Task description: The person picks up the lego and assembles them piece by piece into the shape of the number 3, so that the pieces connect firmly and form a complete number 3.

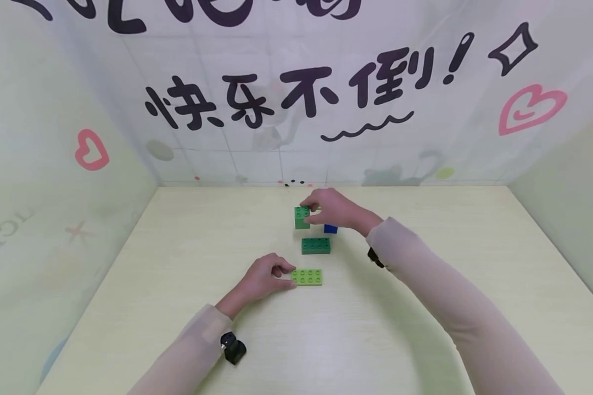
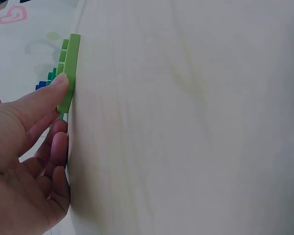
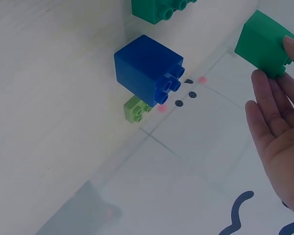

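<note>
My left hand (image 1: 261, 280) pinches the left end of a flat light green toy brick (image 1: 307, 277), two rows of studs facing up, on the table. In the left wrist view the thumb (image 2: 51, 88) presses against its side. Farther back, my right hand (image 1: 337, 208) holds a tall green brick (image 1: 302, 220) between thumb and fingertips, raised off the table in the right wrist view. Between the hands lies a dark green brick (image 1: 315, 246) with studs up. Under the right hand, partly covered, stands a blue brick (image 1: 330, 229). A small light green brick (image 3: 133, 110) shows behind the blue one.
The pale wooden table (image 1: 168, 263) meets a printed white backdrop (image 1: 202, 164) along its far edge. Side panels rise at left (image 1: 54, 247) and right (image 1: 568, 203). A black device (image 1: 233, 348) is strapped to the left wrist.
</note>
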`<state>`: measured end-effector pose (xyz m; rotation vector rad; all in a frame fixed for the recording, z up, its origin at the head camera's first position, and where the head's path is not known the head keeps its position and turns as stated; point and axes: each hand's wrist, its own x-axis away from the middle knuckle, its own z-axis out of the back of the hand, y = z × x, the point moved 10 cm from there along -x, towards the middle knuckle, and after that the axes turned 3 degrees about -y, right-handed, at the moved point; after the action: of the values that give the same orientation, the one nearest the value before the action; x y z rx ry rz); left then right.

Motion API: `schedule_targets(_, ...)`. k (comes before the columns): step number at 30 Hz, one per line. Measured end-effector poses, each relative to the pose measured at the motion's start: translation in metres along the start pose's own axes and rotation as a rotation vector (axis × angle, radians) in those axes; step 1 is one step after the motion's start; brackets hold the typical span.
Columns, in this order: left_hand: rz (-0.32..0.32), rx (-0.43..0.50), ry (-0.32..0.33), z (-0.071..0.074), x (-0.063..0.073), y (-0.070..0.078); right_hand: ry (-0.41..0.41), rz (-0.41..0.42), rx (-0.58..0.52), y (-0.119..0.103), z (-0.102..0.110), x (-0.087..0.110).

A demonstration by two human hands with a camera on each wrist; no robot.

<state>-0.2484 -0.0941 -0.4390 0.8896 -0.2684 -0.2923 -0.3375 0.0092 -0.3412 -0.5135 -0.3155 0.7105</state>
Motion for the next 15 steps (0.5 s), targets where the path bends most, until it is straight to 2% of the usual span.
schedule_targets(15, 0.000, 0.017, -0.004, 0.001, 0.001, 0.004, -0.011, 0.041, 0.043, -0.008, 0.002, 0.031)
